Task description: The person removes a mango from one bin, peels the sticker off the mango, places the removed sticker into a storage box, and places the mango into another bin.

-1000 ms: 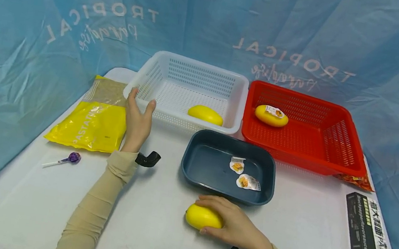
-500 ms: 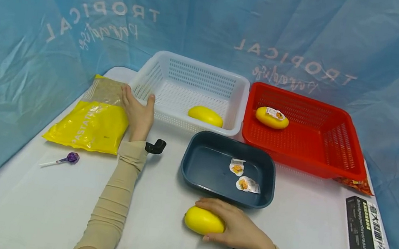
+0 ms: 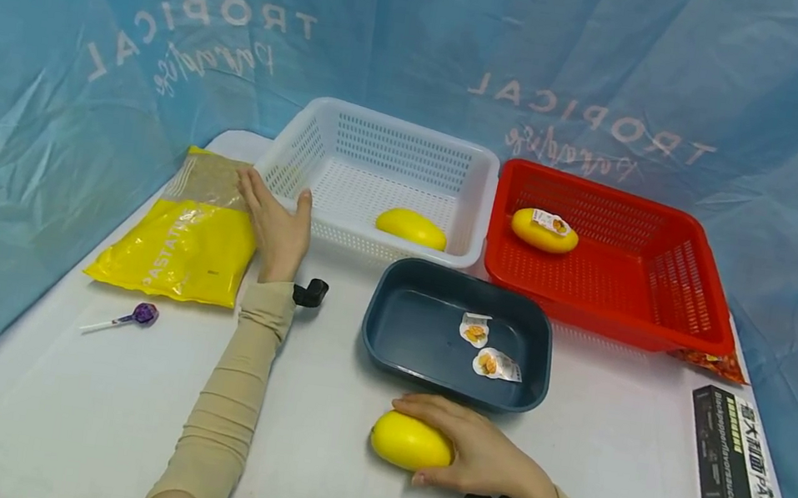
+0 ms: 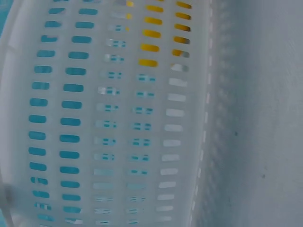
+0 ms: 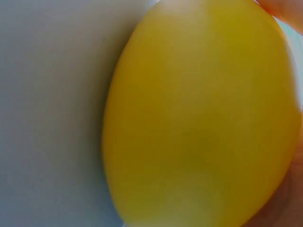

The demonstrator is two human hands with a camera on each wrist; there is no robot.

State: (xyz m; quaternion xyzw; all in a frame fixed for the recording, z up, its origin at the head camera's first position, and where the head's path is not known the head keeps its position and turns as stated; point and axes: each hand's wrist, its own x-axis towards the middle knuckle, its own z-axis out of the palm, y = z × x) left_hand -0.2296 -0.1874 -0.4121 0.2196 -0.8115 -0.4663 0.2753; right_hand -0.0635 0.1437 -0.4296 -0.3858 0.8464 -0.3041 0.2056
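Near the front of the table lies a smooth yellow mango (image 3: 410,442), its shape filling most of the right wrist view. My right hand (image 3: 481,453) curves round the mango from the right, fingers over its far side and thumb at its near side. At the front left corner of the white basket (image 3: 329,227) is my left hand (image 3: 280,229), fingers extended and thumb raised beside the rim. The left wrist view shows the basket's slotted wall (image 4: 123,118) but no fingers. A second yellow mango (image 3: 411,227) lies inside that basket.
A red basket (image 3: 605,322) holds a stickered yellow mango (image 3: 543,231). The dark blue tray (image 3: 425,341) contains two stickers (image 3: 497,365). Left are a yellow pasta bag (image 3: 179,254) and a purple lollipop (image 3: 144,315); right, a black pasta box (image 3: 731,486).
My left hand has shifted its fingers leftward off the basket's front rim to its corner, the forearm swinging right. My right hand and the mango have moved slightly right.
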